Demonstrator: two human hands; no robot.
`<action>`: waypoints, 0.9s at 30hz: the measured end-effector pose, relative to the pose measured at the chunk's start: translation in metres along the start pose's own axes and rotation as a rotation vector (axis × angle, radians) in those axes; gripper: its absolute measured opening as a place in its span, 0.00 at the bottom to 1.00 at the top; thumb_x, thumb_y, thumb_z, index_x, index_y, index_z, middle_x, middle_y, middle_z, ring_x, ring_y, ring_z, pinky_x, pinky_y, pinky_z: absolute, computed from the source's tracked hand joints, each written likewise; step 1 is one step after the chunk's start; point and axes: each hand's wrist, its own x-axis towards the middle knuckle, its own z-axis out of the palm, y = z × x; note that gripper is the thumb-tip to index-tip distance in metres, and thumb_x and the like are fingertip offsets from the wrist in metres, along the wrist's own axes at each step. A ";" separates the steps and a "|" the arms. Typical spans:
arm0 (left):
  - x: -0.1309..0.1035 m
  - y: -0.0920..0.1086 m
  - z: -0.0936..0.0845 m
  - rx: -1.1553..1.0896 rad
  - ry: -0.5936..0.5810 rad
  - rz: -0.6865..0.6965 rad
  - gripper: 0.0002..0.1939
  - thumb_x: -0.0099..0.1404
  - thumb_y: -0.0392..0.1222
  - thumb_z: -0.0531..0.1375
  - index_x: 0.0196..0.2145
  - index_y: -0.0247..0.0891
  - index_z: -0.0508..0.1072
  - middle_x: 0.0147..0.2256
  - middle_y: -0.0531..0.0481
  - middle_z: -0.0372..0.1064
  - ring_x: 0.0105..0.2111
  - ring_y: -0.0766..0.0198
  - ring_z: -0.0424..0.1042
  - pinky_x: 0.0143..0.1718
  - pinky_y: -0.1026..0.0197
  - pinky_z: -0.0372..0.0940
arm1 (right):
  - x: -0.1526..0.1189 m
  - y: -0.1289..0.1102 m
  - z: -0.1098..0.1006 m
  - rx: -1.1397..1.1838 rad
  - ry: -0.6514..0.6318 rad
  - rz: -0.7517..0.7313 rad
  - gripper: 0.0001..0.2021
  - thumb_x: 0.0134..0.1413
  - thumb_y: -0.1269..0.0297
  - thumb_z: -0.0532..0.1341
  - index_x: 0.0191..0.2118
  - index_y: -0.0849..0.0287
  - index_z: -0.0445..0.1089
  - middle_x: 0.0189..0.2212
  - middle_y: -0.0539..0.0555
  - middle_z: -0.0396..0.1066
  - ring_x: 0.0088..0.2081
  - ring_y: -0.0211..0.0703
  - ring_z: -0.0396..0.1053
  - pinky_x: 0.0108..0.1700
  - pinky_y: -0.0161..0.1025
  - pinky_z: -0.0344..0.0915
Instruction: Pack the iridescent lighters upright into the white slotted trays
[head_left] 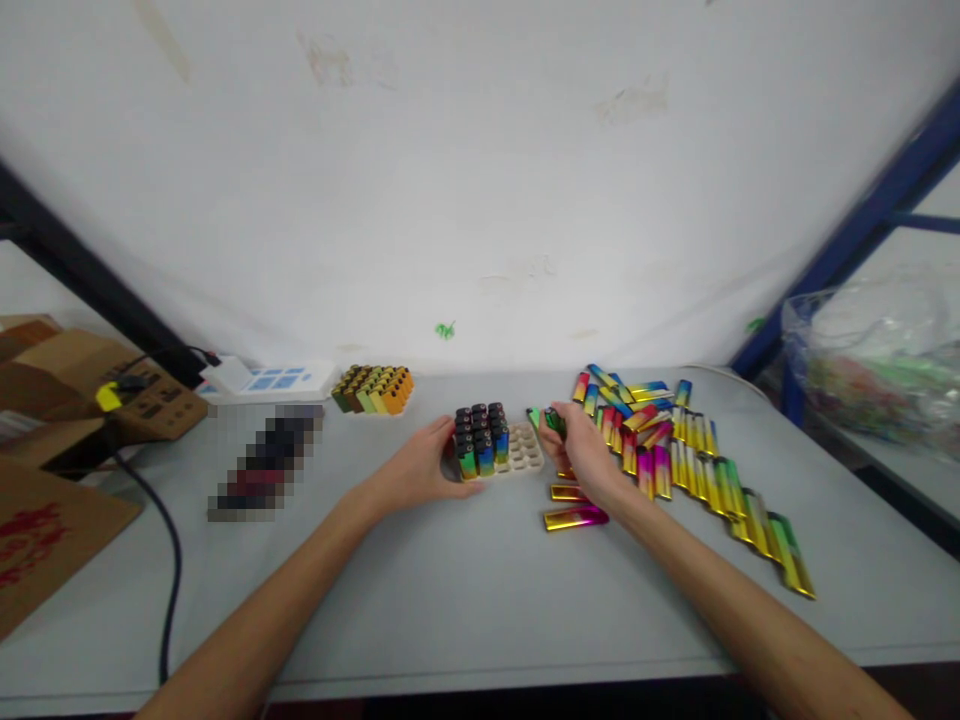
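A pale tray with round slots (pixel 525 455) lies on the grey table; several upright lighters with black tops (pixel 482 430) fill its left part, and slots at its right are bare. My left hand (pixel 427 465) is against the tray's left side, fingers behind and thumb along the front. Just right of the tray, my right hand (pixel 577 445) is closed on green lighters, partly hidden by the fingers. Loose shiny lighters in yellow, blue, pink and green (pixel 697 465) spread out to the right. Two more (pixel 574 517) lie below my right hand.
A second tray of yellow and orange lighters (pixel 375 390) stands near the wall. Farther left are a white power strip (pixel 289 381), a blurred-out dark object (pixel 270 460), a black cable (pixel 174 560) and cardboard boxes (pixel 56 530). A clear plastic bag (pixel 877 370) is at the right.
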 end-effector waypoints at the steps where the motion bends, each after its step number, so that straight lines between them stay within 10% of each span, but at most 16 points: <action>1: 0.000 0.000 0.000 -0.001 -0.001 0.004 0.34 0.54 0.54 0.73 0.54 0.39 0.71 0.53 0.41 0.73 0.52 0.45 0.73 0.57 0.46 0.69 | 0.000 0.001 0.000 -0.002 0.005 0.001 0.23 0.66 0.50 0.46 0.20 0.52 0.52 0.15 0.44 0.46 0.16 0.35 0.41 0.18 0.35 0.42; 11: 0.000 0.001 -0.001 -0.009 -0.007 0.005 0.35 0.54 0.54 0.73 0.55 0.39 0.71 0.52 0.40 0.73 0.52 0.44 0.74 0.55 0.45 0.70 | 0.005 0.003 -0.002 0.094 0.008 0.003 0.29 0.64 0.33 0.50 0.39 0.56 0.70 0.20 0.42 0.53 0.19 0.35 0.50 0.20 0.33 0.49; 19: 0.001 -0.001 0.000 -0.028 -0.008 0.021 0.38 0.54 0.52 0.74 0.59 0.40 0.69 0.55 0.40 0.72 0.54 0.44 0.72 0.59 0.45 0.67 | -0.003 -0.006 -0.011 -0.390 -0.041 -0.365 0.19 0.69 0.47 0.56 0.41 0.57 0.75 0.42 0.56 0.74 0.47 0.46 0.71 0.49 0.41 0.68; 27: 0.000 -0.003 0.002 -0.014 -0.004 0.028 0.37 0.53 0.52 0.74 0.58 0.40 0.70 0.54 0.41 0.72 0.53 0.45 0.73 0.58 0.45 0.68 | -0.010 0.001 0.002 -0.370 -0.059 -0.298 0.15 0.62 0.48 0.65 0.42 0.56 0.70 0.26 0.46 0.67 0.27 0.39 0.68 0.32 0.38 0.67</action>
